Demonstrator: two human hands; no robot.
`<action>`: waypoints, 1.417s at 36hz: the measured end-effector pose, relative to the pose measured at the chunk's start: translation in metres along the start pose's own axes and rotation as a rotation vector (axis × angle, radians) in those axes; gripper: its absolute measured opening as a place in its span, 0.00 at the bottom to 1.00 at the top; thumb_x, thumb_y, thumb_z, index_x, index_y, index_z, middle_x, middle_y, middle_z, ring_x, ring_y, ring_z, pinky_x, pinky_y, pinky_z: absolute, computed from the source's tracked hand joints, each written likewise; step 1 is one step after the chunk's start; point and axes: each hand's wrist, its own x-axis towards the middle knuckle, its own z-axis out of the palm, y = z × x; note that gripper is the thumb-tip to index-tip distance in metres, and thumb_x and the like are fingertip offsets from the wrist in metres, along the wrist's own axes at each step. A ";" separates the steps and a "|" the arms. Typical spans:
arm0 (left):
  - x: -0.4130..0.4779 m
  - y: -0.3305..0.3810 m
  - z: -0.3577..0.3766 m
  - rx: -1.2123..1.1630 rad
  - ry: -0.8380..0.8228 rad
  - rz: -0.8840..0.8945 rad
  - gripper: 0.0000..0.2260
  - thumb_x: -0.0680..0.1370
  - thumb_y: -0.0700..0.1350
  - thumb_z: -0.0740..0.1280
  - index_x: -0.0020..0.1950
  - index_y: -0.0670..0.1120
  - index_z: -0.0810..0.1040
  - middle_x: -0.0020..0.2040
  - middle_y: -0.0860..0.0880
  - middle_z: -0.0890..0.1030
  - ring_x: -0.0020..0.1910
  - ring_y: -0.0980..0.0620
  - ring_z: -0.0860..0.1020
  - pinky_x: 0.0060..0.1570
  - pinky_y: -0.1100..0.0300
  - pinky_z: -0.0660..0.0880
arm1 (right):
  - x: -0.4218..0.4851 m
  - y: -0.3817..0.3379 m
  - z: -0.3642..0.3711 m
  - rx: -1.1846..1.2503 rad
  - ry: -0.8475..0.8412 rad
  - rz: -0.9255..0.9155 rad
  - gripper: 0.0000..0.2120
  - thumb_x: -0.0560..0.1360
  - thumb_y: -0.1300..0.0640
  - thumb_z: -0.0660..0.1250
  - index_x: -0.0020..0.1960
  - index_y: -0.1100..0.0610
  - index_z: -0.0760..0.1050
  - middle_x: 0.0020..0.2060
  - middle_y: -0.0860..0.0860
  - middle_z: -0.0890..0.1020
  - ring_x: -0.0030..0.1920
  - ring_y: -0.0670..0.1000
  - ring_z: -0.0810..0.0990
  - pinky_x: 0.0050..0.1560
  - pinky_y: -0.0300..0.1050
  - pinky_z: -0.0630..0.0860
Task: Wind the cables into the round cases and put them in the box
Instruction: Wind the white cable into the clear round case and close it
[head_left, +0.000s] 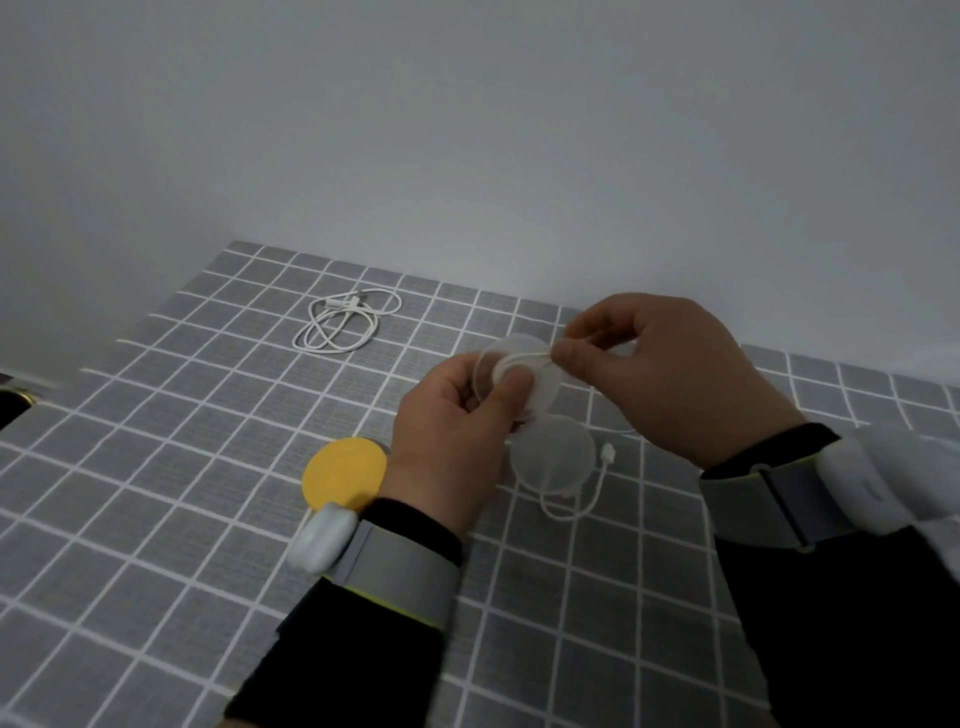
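1. Your left hand (457, 415) pinches the clear round case (543, 400) between thumb and curled fingers, above the table. Your right hand (665, 374) pinches the white cable (524, 357) at the case's rim.
2. Checked tablecloth (156, 467): work surface; the box is not in view.
3. Second cable (343, 322): loosely coiled, well apart at the far side, not yet wound.
4. Yellow case (345, 480): rests just beside your left wrist.
5. Clear disc (553, 457): just below the held case; whether the two are joined cannot be told.
6. Plug (607, 453): end of the slack tail. Keep light tension, lay turns side by side, and let the tail feed freely.
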 end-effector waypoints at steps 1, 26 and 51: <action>0.001 -0.001 -0.001 -0.002 0.024 0.003 0.07 0.76 0.37 0.70 0.53 0.39 0.81 0.40 0.49 0.85 0.37 0.55 0.83 0.39 0.62 0.79 | 0.000 0.001 0.001 -0.010 0.020 0.012 0.15 0.71 0.38 0.69 0.52 0.45 0.81 0.44 0.42 0.82 0.45 0.41 0.79 0.42 0.37 0.69; 0.004 0.000 0.001 -0.118 0.068 -0.056 0.03 0.79 0.39 0.69 0.52 0.43 0.79 0.46 0.41 0.84 0.44 0.46 0.82 0.43 0.54 0.80 | 0.001 -0.004 0.032 0.262 0.008 0.029 0.08 0.76 0.53 0.70 0.41 0.52 0.85 0.36 0.44 0.86 0.40 0.42 0.84 0.49 0.45 0.80; 0.003 -0.003 -0.003 0.052 0.080 -0.039 0.06 0.77 0.40 0.71 0.49 0.52 0.82 0.44 0.52 0.86 0.41 0.56 0.83 0.38 0.63 0.77 | -0.008 -0.017 0.019 -0.193 0.044 -0.062 0.14 0.76 0.41 0.66 0.59 0.43 0.76 0.55 0.46 0.78 0.55 0.48 0.77 0.56 0.46 0.72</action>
